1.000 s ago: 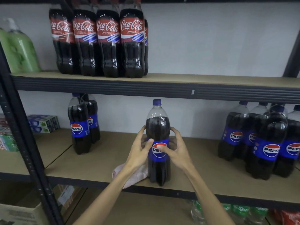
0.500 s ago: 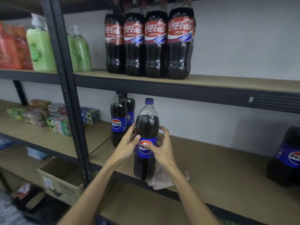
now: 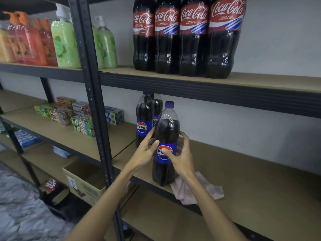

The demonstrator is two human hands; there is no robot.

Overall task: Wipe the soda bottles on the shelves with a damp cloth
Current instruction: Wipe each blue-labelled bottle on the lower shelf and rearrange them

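Hands: clasping, with left hand [image 3: 145,151] and right hand [image 3: 182,157] curled round opposite sides, one upright Pepsi bottle [image 3: 167,131] at its blue label, near the front edge of the middle shelf [image 3: 251,180]. Lying crumpled just beside the base, under the right wrist: a pink cloth [image 3: 208,190]. Standing just behind to the left, two more Pepsi bottles [image 3: 144,119]; lining the shelf above, four Coca-Cola bottles [image 3: 191,40]; sitting beyond the black upright [image 3: 93,101], pump soap bottles [image 3: 64,40] and toothpaste boxes [image 3: 81,122].
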